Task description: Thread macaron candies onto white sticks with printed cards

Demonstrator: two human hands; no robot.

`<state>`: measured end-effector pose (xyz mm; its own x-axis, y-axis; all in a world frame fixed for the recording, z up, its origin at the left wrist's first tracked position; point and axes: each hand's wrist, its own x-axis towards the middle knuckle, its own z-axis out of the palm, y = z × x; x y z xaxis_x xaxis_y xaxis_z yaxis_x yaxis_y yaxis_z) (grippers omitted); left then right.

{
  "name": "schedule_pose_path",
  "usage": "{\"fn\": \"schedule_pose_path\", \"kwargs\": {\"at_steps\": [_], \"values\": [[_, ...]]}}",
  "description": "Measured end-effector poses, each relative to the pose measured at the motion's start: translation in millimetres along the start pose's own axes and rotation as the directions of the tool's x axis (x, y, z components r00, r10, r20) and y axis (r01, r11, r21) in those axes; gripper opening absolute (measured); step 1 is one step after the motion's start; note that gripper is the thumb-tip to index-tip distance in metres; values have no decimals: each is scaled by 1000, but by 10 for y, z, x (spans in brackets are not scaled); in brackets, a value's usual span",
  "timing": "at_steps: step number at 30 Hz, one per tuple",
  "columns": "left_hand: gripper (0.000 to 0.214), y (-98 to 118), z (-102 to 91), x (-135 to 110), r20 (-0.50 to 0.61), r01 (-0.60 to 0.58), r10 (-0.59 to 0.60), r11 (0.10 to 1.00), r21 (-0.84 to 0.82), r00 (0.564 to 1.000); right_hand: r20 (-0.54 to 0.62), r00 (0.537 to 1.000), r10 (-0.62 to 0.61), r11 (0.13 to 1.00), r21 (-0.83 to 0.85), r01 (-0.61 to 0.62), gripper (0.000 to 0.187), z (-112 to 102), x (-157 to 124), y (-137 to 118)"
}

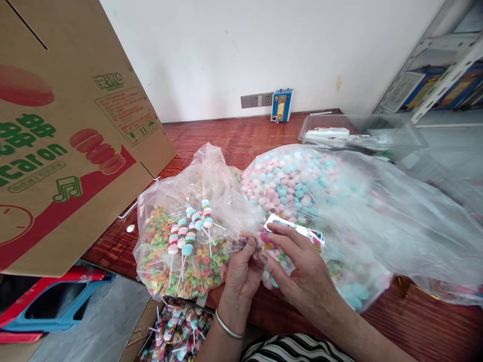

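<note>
2 bags (209, 163) lie nr L hand (243, 271) pinching prob. 1 clear wrapper (238, 245) & R hand (306, 266), fingers loosely apart.

Bright, fairly even light filled the room, whitening the wall (211, 60), where soft, faint shadows lay toward the left. The polished counter (196, 131) took a mild sheen, and pale glare streaked the plastic bag (381, 201) on the right, hazing what lay beneath. Wide-angle stretching made the cardboard box (75, 151) lean and loom on the left and tilted the shelf (437, 75) on the right. The clear tray (362, 125) smeared into blur toward that side. Both hands (241, 276) were well lit and reasonably crisp, though fine print on the packet (281, 221) was illegible.
</note>
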<state>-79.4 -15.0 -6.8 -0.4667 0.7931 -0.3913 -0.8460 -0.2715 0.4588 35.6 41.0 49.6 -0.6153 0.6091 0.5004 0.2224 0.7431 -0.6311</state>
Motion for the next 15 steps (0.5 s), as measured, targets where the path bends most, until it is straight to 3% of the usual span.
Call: {"fn": "schedule_pose_path", "kwargs": {"at_steps": [6, 12, 15], "values": [[14, -67, -73, 37, 61, 135, -126, 977, -167, 990, -1, 999, -33, 999, 27, 33, 30, -39, -6, -51], [11, -56, -110, 15, 157, 168, -137, 964, -204, 978, 2, 996, -94, 991, 91, 93, 32, -118, -22, -174], [13, -28, -45, -1, 150, 166, -139, 968, -186, 979, -4, 993, -120, 985, 128, 119, 34, -182, -33, -227]]}}
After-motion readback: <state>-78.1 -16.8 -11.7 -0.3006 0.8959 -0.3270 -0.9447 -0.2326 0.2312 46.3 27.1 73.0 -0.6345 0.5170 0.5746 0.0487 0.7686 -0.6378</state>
